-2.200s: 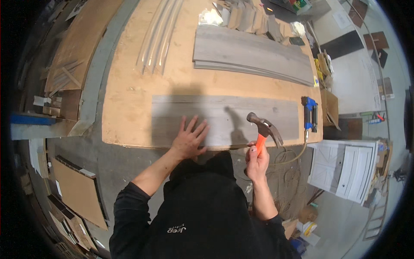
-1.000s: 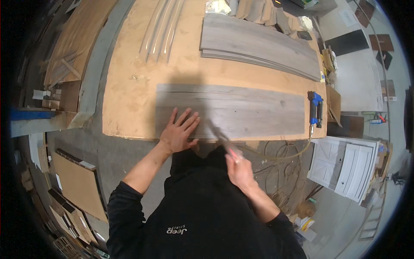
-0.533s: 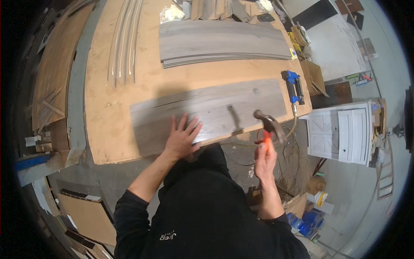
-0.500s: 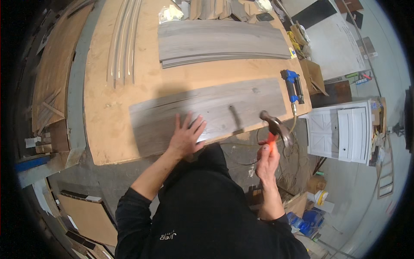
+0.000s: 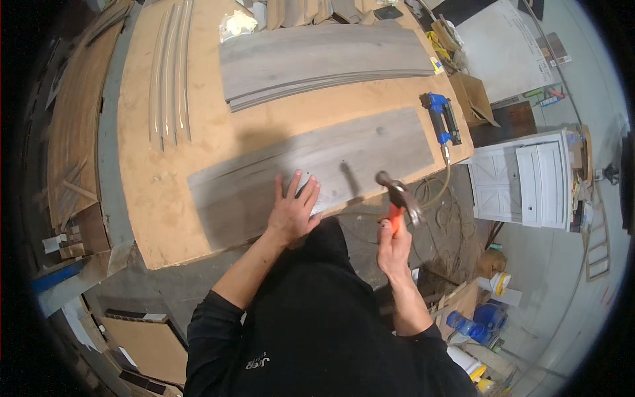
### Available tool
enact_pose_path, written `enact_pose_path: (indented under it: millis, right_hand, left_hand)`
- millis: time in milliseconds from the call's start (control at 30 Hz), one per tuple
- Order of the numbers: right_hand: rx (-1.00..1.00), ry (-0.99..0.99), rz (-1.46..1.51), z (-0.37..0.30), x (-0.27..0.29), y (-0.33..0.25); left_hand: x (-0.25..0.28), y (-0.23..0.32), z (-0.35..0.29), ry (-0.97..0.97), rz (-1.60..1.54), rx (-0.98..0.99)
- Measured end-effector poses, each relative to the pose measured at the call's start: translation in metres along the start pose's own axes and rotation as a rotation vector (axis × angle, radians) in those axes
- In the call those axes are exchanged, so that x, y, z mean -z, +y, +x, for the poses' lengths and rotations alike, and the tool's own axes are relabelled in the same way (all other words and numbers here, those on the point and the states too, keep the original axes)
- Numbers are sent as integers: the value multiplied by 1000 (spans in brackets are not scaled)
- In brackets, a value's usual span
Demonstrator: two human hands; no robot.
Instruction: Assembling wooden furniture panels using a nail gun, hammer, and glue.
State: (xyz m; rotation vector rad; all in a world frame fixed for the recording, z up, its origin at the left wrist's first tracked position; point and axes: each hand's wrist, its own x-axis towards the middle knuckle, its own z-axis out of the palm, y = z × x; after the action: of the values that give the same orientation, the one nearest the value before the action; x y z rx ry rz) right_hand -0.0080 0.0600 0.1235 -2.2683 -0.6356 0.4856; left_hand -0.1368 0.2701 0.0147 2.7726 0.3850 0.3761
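A grey wood-grain panel lies flat along the near edge of the tan worktable. My left hand rests on the panel's near edge with its fingers spread. Off that edge, to the right, my right hand is closed round the orange handle of a claw hammer. The hammer's metal head is up, apart from the panel, and its shadow falls on the grey surface. A blue nail gun with a hose lies beyond the panel's right end.
A stack of similar grey panels lies farther back. Thin strips run along the table's left side. At the far end are a crumpled white cloth and wood offcuts. A white cabinet stands to the right, with coiled hose on the floor nearby.
My view has shifted and turned slightly. The hammer in my right hand has come a little left, closer to my left hand, which stays on the panel.
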Motion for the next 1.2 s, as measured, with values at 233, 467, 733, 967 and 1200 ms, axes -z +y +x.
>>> enact_pose_path:
  millis: [233,467,733,967,1200]
  right_hand:
    - [-172,-374,-353,5,-20,20]
    - [-140,253,66,34,34,31]
    - [-288,23,-306,54,39,87]
    - [-308,171,-120,68,68,56]
    - [-289,32,-328,72,53,101]
  left_hand:
    - [-2,2,0,22,-49,-34]
    - [-2,2,2,23,49,-7]
    - [1,4,7,-3,52,-12]
    - [0,6,2,-22,30,10]
    - [5,9,15,-11,32,-2]
